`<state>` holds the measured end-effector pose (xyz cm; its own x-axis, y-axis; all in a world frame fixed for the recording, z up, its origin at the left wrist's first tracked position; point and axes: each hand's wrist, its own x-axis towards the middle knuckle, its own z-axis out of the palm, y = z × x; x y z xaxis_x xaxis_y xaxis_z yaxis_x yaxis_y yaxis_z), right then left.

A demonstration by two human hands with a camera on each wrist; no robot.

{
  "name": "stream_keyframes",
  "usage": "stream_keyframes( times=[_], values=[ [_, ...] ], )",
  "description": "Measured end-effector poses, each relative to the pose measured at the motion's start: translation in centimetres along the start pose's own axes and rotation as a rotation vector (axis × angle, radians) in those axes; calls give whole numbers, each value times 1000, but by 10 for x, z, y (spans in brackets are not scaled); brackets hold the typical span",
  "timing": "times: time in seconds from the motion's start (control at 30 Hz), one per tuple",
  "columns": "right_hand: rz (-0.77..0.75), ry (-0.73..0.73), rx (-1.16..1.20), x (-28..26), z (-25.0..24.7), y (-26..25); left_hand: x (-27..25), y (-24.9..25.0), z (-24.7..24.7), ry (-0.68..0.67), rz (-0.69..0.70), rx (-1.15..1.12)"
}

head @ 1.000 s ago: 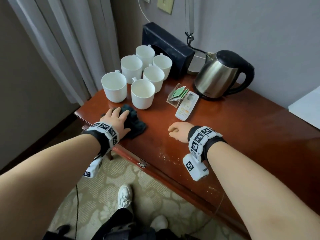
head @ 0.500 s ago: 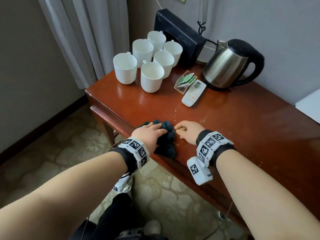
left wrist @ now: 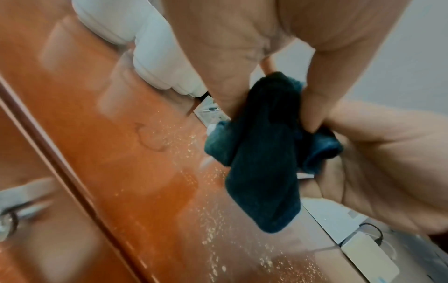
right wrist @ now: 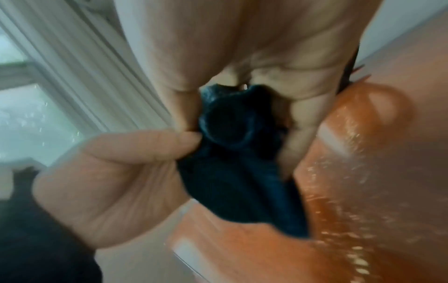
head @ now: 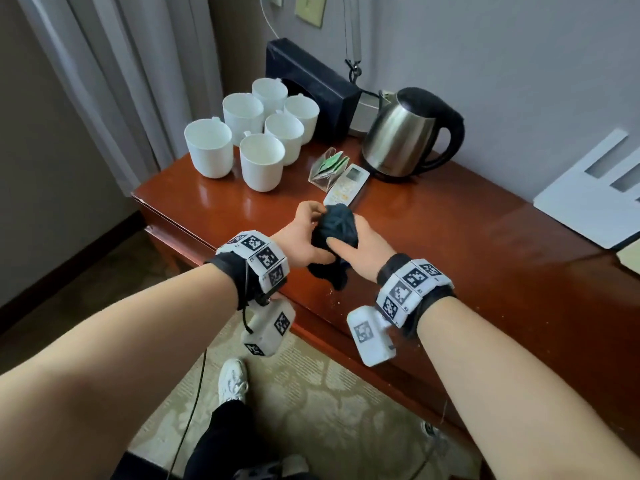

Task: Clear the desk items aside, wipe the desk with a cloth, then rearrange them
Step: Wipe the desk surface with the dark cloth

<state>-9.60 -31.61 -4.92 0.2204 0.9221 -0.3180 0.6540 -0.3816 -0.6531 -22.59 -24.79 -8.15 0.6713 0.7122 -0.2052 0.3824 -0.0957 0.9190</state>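
Observation:
A dark teal cloth (head: 335,227) is bunched up just above the red-brown desk (head: 457,271), near its front edge, and both hands hold it. My left hand (head: 300,237) grips its left side with thumb and fingers. My right hand (head: 364,251) closes on the right side, thumb laid across the front. In the left wrist view the cloth (left wrist: 263,157) hangs down from the left fingers (left wrist: 312,107), beside the right hand (left wrist: 383,168). In the right wrist view the cloth (right wrist: 232,164) sits between the right hand's fingers and the left hand (right wrist: 109,181).
Several white cups (head: 260,161) stand at the back left corner, with a black box (head: 311,83) behind. A clear tea-bag holder (head: 327,168), a white remote (head: 347,186) and a steel kettle (head: 405,140) sit mid-back. White sheets (head: 595,192) lie far right. Pale crumbs (left wrist: 211,193) dot the desk front.
The left hand slid the cloth rightward along the desk front while pressing it flat. Now both hands have lifted it off the surface, bunched; the right hand left the desk to take hold.

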Motion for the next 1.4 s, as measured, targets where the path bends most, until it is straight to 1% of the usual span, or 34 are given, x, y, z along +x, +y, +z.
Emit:
stream_keyframes(
  times=[0.07, 0.1, 0.13, 0.17, 0.23, 0.27, 0.3, 0.37, 0.5, 0.57, 0.67, 0.8, 0.93, 1.03, 1.1, 1.13, 1.17, 1.27, 1.3, 1.4],
  values=[
    [-21, 46, -82, 12, -4, -3, 7, -11, -13, -90, -69, -49],
    [-26, 66, -130, 18, -6, -4, 9, -19, -22, -92, -116, -83],
    [-27, 76, -179, 24, -8, -5, 11, -28, -31, -68, -169, -66],
    [-29, 80, -226, 29, -9, -5, 12, -38, -41, -16, -229, 51],
    [-50, 68, -332, 37, -5, -8, 12, -58, -55, 79, -339, 426],
    [-75, 55, -409, 41, -1, -10, 11, -65, -59, 86, -353, 574],
    [-108, 40, -501, 43, 5, -11, 11, -70, -59, 75, -342, 674],
    [-157, -8, -661, 55, 22, -12, 14, -76, -54, 41, -335, 777],
    [-94, -210, -779, 80, 53, -2, 19, -81, -40, -52, -393, 933],
    [-87, -249, -810, 86, 64, 4, 19, -84, -41, -87, -402, 940],
    [-86, -218, -792, 87, 72, 8, 18, -86, -42, -96, -410, 939],
    [-37, -199, -710, 78, 71, 13, 17, -84, -39, -97, -418, 934],
    [-32, -178, -681, 47, 60, 32, 15, -79, -30, -61, -454, 894],
    [-77, -229, -766, 16, 48, 49, 12, -76, -20, -38, -477, 892],
    [-80, -292, -813, 6, 35, 54, 9, -76, -13, -30, -480, 902],
    [-60, -316, -792, 5, 29, 54, 7, -76, -10, -27, -479, 908],
    [-39, -309, -750, 8, 23, 52, 6, -76, -7, -25, -478, 912],
    [-30, -118, -604, 29, 18, 40, 5, -76, -7, -38, -484, 903],
    [-31, -92, -574, 38, 20, 36, 5, -76, -7, -42, -487, 899],
    [-19, -160, -620, 65, 35, 27, 5, -77, -8, -42, -480, 895]
  ],
)
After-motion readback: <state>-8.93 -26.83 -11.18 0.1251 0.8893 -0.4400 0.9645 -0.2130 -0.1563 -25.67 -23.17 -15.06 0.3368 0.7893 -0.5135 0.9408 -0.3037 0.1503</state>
